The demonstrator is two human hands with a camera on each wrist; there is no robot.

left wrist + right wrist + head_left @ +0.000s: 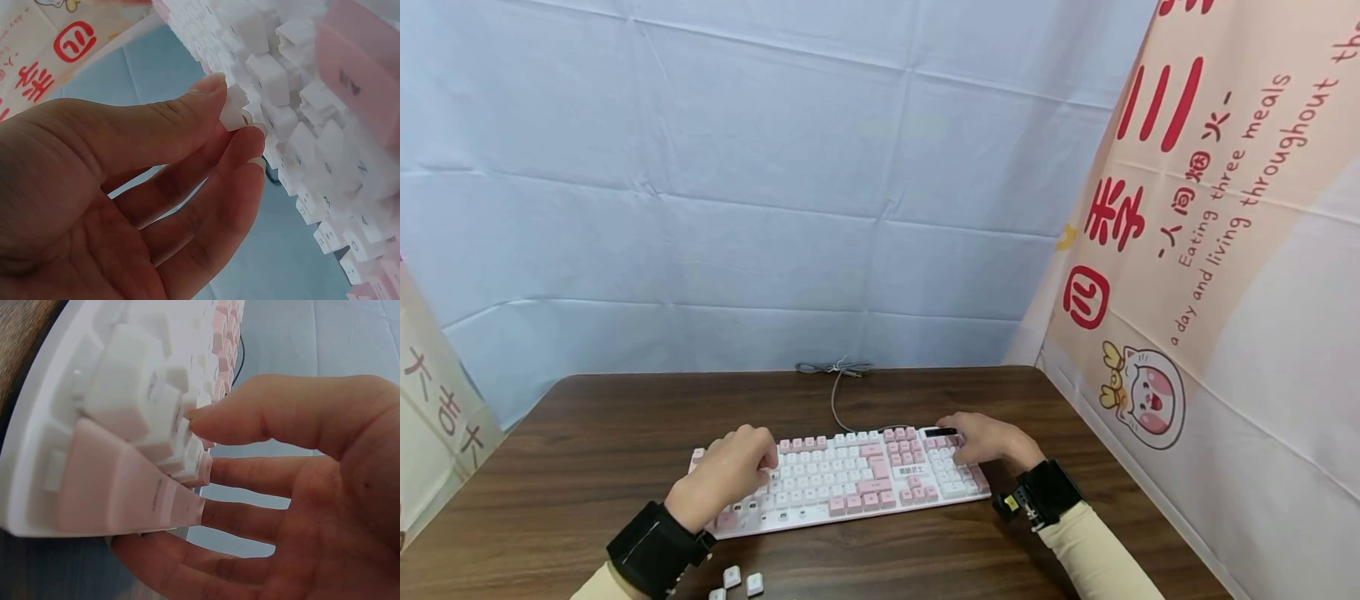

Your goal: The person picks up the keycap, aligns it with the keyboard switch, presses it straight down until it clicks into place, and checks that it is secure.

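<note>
White keycap (232,114): left hand (730,468) is pinching it between thumb and fingertips, pink-and-white keyboard (842,477) extending lengthwise toward three o'clock, right hand (991,442) gripping its far end.

Cream sleeves (1101,554), black wrist straps (653,546)

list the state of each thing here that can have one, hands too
Keyboard: on the desk, some caps missing at left
Loose caps: off the keyboard, on the desk
Left hand: pinching a white cap
Right hand: holding the keyboard's right end
Cable: bundled, tied
Blue cloth: hung, creased
</note>
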